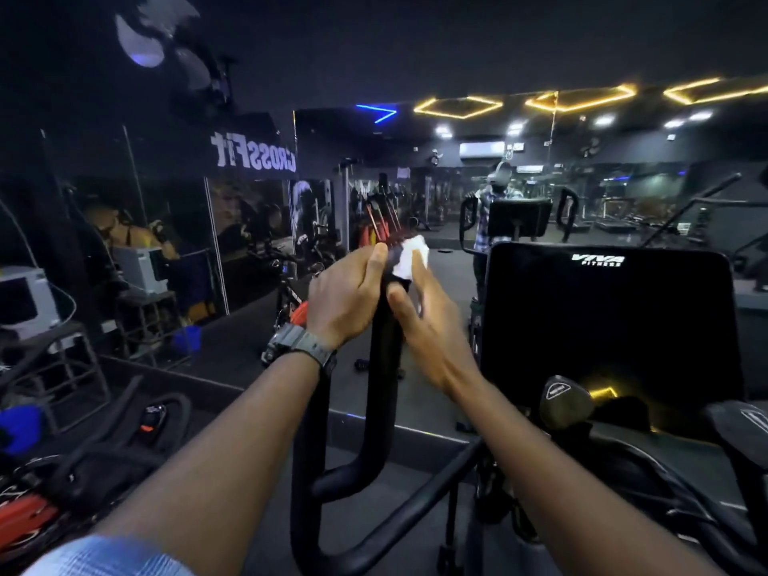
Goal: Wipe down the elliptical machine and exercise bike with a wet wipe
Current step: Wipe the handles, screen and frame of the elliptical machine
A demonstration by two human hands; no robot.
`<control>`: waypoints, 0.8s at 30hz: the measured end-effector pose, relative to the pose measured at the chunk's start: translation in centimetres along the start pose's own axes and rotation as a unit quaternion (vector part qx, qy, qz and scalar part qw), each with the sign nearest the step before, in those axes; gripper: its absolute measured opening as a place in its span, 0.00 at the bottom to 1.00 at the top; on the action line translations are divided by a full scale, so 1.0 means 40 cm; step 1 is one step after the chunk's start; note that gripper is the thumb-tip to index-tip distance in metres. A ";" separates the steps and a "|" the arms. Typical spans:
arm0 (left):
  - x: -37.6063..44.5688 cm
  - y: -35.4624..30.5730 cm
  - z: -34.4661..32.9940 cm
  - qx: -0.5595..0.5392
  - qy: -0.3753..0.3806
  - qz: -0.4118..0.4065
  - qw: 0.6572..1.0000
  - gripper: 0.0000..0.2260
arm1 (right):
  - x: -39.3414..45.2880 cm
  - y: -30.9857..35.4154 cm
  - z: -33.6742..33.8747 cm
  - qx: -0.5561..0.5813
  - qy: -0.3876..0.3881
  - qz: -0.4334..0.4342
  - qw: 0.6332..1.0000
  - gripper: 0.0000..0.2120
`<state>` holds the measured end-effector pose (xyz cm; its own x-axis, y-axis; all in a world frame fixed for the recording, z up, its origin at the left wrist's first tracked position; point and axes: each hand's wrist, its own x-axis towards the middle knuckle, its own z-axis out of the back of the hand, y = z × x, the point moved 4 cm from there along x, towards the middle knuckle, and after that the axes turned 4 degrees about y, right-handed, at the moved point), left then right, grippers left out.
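The elliptical machine's black left handlebar [384,347] rises in the middle of the view. My left hand [347,297], with a watch on the wrist, grips the bar near its top from the left. My right hand [424,322] holds a white wet wipe [411,257] against the bar's upper end from the right, and it is blurred. The machine's black console [606,326] stands to the right, its screen dark. An exercise bike [291,293] with red parts stands beyond, by the mirror.
A mirror wall [415,193] ahead reflects the gym and a person behind the console. Shelves with white boxes [25,301] stand at the left. A round knob [563,399] and cables sit low right. More equipment with red parts [25,517] lies at the lower left.
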<state>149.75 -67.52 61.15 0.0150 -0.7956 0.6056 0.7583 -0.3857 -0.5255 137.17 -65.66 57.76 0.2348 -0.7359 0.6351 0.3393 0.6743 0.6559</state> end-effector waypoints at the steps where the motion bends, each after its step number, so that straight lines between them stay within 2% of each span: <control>1: -0.006 0.004 0.004 -0.013 -0.006 -0.002 1.000 0.18 | -0.027 0.001 -0.009 -0.023 0.005 0.011 1.000 0.51; 4: -0.007 0.020 0.006 -0.038 0.009 -0.006 0.999 0.20 | 0.006 0.014 -0.006 -0.084 0.010 0.027 0.996 0.54; 7: -0.013 0.024 0.007 -0.058 0.033 -0.020 0.998 0.21 | 0.066 0.010 0.015 -0.036 -0.007 -0.002 0.999 0.54; 10: -0.011 0.031 0.008 -0.061 0.036 -0.034 0.997 0.24 | 0.011 0.002 -0.003 -0.003 -0.030 -0.002 1.000 0.51; 13: -0.007 0.031 0.007 -0.064 0.042 -0.019 0.997 0.26 | -0.031 0.046 -0.031 -0.102 -0.009 0.039 0.994 0.49; 15: -0.010 0.031 0.008 -0.090 0.054 0.001 0.994 0.26 | 0.008 0.064 -0.023 -0.147 -0.008 0.028 0.989 0.48; 17: -0.012 0.032 0.011 -0.112 0.063 0.017 0.992 0.26 | 0.046 0.062 -0.011 -0.149 -0.009 0.010 0.989 0.45; 19: -0.017 0.024 0.017 -0.103 0.067 -0.002 0.992 0.29 | 0.037 0.045 -0.008 -0.126 -0.031 -0.018 0.991 0.43; 22: -0.019 0.020 0.023 -0.095 0.065 -0.012 0.993 0.25 | -0.039 0.040 -0.040 -0.094 -0.058 -0.046 0.993 0.43; 24: -0.018 0.023 0.022 -0.106 0.069 -0.002 0.992 0.24 | -0.046 0.058 -0.056 -0.124 -0.045 -0.025 0.991 0.44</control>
<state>151.02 -66.90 60.75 -0.0873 -0.8446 0.5282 0.6042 -0.4665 -0.6460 139.55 -62.88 57.19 0.1340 -0.7516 0.6458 0.5649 0.5934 0.5734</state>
